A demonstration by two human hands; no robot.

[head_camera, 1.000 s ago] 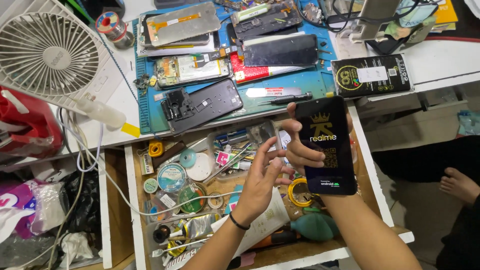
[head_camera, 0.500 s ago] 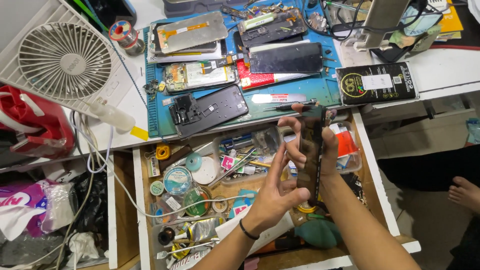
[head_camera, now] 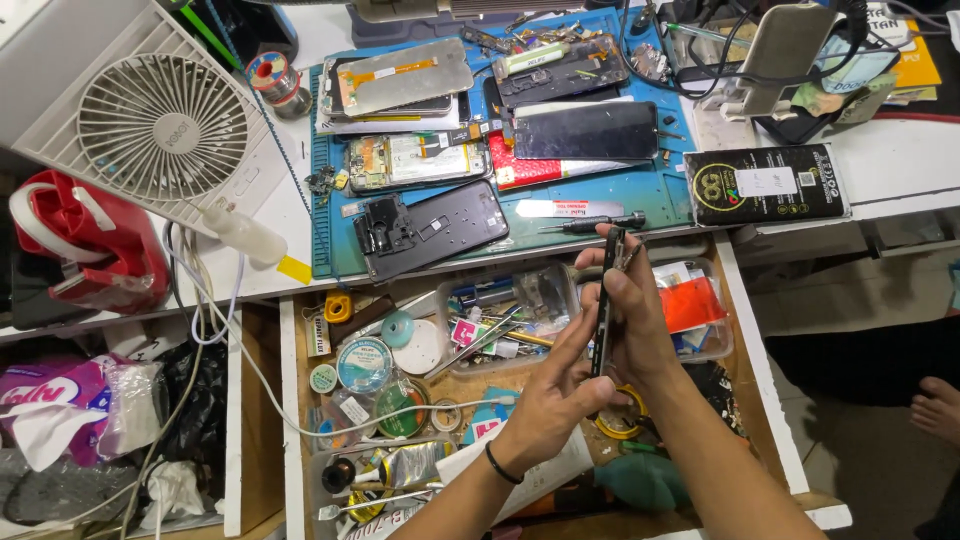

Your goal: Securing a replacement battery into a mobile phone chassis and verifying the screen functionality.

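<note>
Above an open wooden drawer (head_camera: 290,400), both of my hands hold a black smartphone (head_camera: 607,290), turned edge-on to the camera. My right hand (head_camera: 635,310) wraps around it from the right. My left hand (head_camera: 555,395) reaches up from below, fingers pressed against the phone's left side. A thin metal pin or tool tip seems to sit near the phone's top edge by my right fingers; I cannot tell exactly what it is.
A blue work mat (head_camera: 660,190) carries several opened phones, a black phone frame (head_camera: 430,228) and a screwdriver (head_camera: 595,224). The drawer holds tape rolls, tins and a clear parts tray (head_camera: 700,310). A white fan (head_camera: 160,125) stands left, a black box (head_camera: 765,185) right.
The phone has turned from screen-facing to edge-on. My left hand shifted from its face to its left side. The camera view has moved a little.
</note>
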